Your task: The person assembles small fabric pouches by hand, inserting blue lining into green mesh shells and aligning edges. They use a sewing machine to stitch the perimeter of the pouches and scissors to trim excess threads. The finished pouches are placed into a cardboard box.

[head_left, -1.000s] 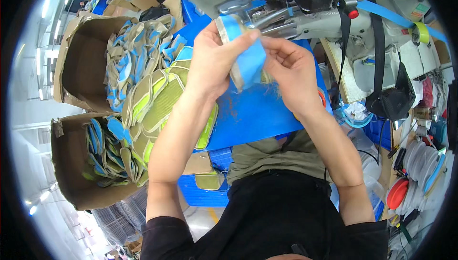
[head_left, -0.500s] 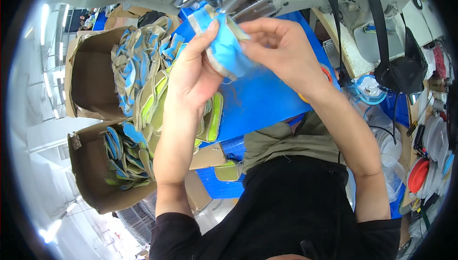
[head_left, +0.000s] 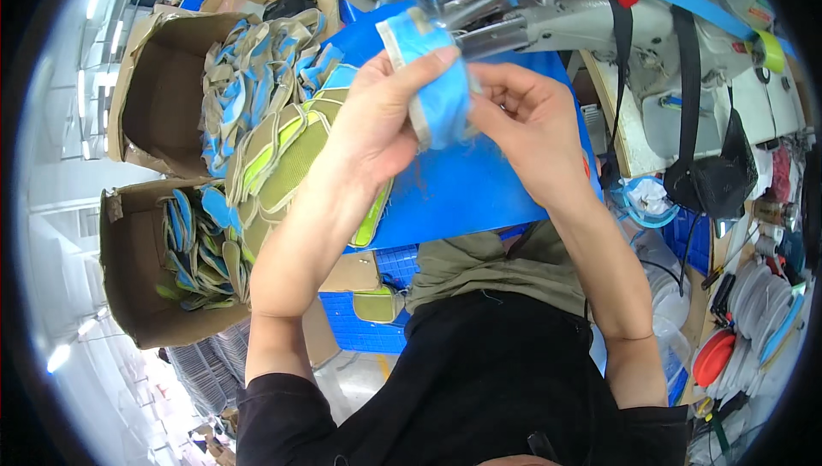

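A blue fabric piece (head_left: 441, 105) with beige edging is held up between both hands, just before the metal parts of a sewing machine (head_left: 497, 25). My left hand (head_left: 377, 111) is closed on its left side, thumb lying across the blue face. On its right edge my right hand (head_left: 527, 119) pinches with thumb and fingertips. Under the hands lies a blue tabletop (head_left: 454, 188). Left of my left forearm, green and beige fabric pieces (head_left: 287, 158) are heaped, some partly hidden by the arm.
Two open cardboard boxes (head_left: 158, 115) stand at left, the lower one holding several blue and green pieces (head_left: 205, 252). A larger pile of blue and beige pieces (head_left: 257, 89) lies beside the upper box. Black straps (head_left: 687, 81) hang at right, near plastic-wrapped reels (head_left: 758, 303).
The view has shifted, showing more of the machine and a blue tape at upper right. The blue fabric piece is turned more upright, with both hands still holding it.
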A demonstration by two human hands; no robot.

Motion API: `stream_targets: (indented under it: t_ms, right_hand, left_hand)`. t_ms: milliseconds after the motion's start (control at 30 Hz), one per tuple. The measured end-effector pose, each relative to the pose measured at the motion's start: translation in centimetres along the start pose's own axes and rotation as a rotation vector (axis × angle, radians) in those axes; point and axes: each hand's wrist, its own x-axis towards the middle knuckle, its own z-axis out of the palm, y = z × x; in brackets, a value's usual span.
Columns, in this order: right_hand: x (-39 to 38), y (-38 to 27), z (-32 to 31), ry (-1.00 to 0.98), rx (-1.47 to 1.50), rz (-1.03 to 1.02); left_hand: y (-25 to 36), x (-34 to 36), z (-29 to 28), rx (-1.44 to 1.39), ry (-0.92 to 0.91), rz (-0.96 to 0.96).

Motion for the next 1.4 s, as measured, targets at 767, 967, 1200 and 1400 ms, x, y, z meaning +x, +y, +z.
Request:
stream_targets:
  t_ms: [767,967,1200,1400]
  right_hand:
    - [0.8,-0.4,-0.2,0.003,-0.046,-0.067]
    - [0.5,0.0,-0.5,0.082,-0.381,-0.295]
    - [0.4,-0.7,-0.6,0.08,-0.511,-0.365]
    - [0.5,-1.0,-0.6,0.055,-0.464,-0.311]
  left_hand:
    - [0.2,-0.1,-0.1,0.057,0.02,0.068]
    - [-0.3,-1.0,-1.0,0.022,-0.088,0.07]
    - [-0.6,-0.9,-1.6,-0.058,-0.097,0.019]
    - [-0.5,-1.1,-0.4,0.092,-0.033,0.089]
